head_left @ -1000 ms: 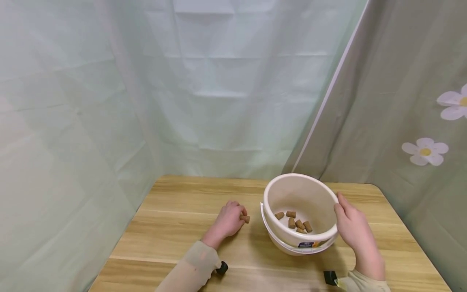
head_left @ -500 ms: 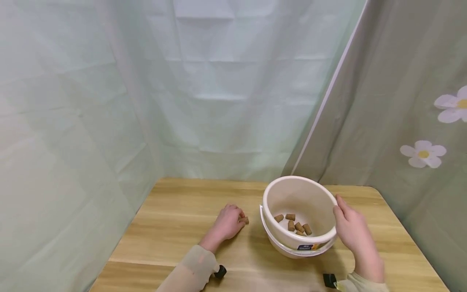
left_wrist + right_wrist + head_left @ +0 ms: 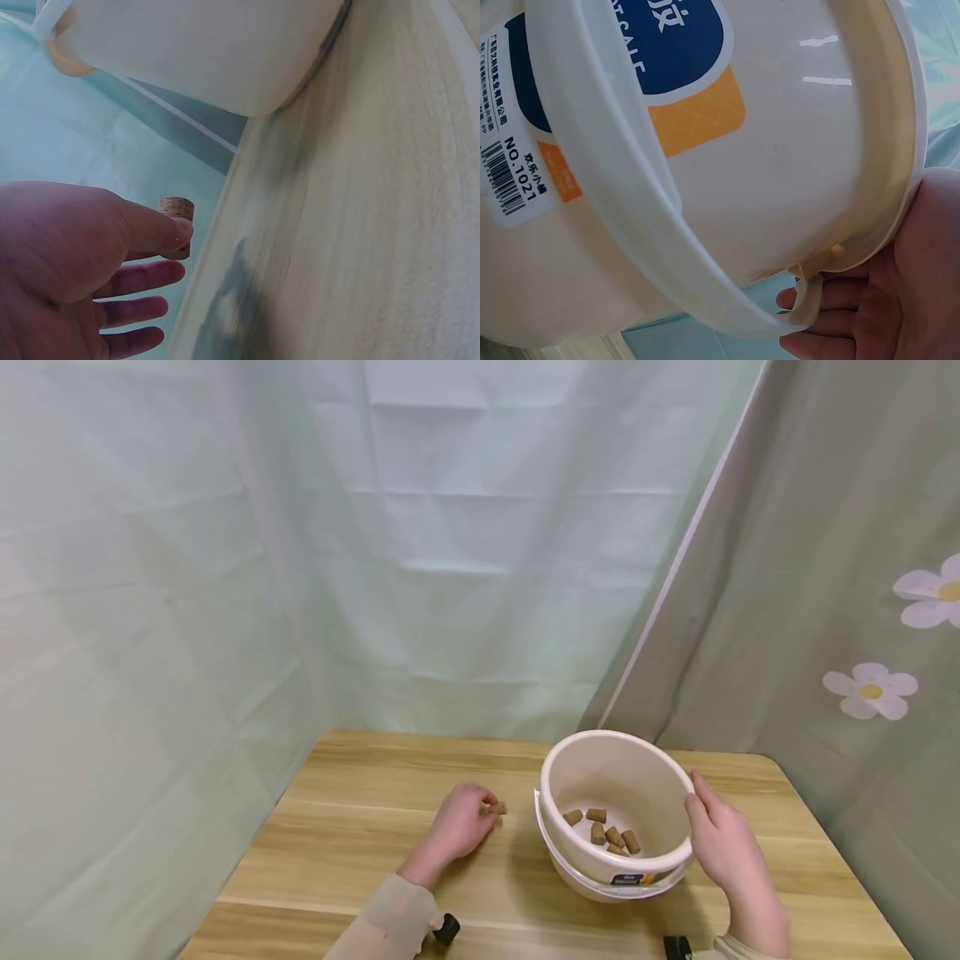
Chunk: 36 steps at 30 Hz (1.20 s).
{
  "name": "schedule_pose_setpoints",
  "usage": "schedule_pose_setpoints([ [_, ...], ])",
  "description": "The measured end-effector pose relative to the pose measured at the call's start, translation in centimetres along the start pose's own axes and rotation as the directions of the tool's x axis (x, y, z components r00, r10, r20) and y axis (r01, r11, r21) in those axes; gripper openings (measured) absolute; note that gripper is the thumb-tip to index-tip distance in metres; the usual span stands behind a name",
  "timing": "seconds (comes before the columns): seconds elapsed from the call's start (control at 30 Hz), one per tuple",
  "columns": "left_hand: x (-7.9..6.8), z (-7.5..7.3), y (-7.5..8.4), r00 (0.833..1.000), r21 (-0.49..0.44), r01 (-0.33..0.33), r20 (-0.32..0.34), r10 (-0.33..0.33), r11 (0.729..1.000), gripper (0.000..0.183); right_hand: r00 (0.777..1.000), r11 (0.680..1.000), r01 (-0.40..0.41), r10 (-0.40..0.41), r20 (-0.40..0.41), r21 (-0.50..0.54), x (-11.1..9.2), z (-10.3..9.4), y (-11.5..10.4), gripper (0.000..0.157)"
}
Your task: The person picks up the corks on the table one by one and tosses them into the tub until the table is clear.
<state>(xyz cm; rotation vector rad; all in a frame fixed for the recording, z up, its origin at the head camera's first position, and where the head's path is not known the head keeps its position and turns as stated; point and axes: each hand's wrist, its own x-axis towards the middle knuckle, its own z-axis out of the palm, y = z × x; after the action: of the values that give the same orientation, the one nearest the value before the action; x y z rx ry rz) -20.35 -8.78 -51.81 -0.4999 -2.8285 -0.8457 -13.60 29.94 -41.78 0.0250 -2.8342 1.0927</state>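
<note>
Thumb and fingers of my left hand (image 3: 461, 820) pinch a brown wine cork (image 3: 498, 808), left of the cream bucket (image 3: 577, 875). In the left wrist view the cork (image 3: 177, 208) stands upright at the thumb tip, while the other fingers of the left hand (image 3: 67, 262) extend below it. My right hand (image 3: 723, 839) grips the bucket's right rim, thumb on top. The bucket tilts toward me, and several corks (image 3: 597, 833) lie on its bottom. In the right wrist view, fingers of the right hand (image 3: 900, 292) sit beside the handle's (image 3: 622, 165) hinge.
The wood-grain table (image 3: 337, 827) extends left of the bucket. Pale green curtains (image 3: 450, 568) enclose its back and sides, with printed white flowers (image 3: 870, 691) at right. The bucket's handle hangs down across its front, near a printed label (image 3: 628, 879).
My left hand has shifted slightly left and up off its earlier spot, carrying the pinched cork. The right hand keeps its grip on the bucket. The head view has tilted up a little.
</note>
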Motion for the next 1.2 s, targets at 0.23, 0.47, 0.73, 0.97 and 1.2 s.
schedule_pose_setpoints([
  [0.23, -0.1, -0.2, 0.2, 1.000, -0.021, 0.028, 0.004, -0.028, 0.999, 0.014, 1.000, 1.000, 0.003, -0.003, -0.008, -0.006, 0.0, 0.0, 0.1, 0.065],
  [0.47, 0.0, -0.5, 0.1, 0.998, -0.046, 0.054, -0.025, -0.056, 0.997, 0.010, 1.000, 1.000, 0.016, -0.017, -0.010, -0.010, 0.0, 0.1, -0.1, 0.064],
  [0.73, 0.7, -1.7, 1.2, 0.990, -0.084, -0.011, -0.144, -0.001, 0.996, 0.013, 1.000, 1.000, 0.012, -0.012, -0.017, -0.008, 0.0, 0.0, 0.0, 0.064],
  [0.97, 1.4, -3.0, 2.9, 0.969, -0.131, -0.060, -0.244, 0.027, 0.990, 0.019, 1.000, 1.000, 0.024, -0.025, -0.019, -0.010, 0.0, -0.1, 0.0, 0.064],
  [1.2, 1.7, -4.0, 4.2, 0.962, -0.157, -0.072, -0.272, 0.027, 0.985, 0.017, 0.999, 1.000, 0.024, -0.024, -0.026, -0.012, -0.1, 0.0, -0.1, 0.063],
])
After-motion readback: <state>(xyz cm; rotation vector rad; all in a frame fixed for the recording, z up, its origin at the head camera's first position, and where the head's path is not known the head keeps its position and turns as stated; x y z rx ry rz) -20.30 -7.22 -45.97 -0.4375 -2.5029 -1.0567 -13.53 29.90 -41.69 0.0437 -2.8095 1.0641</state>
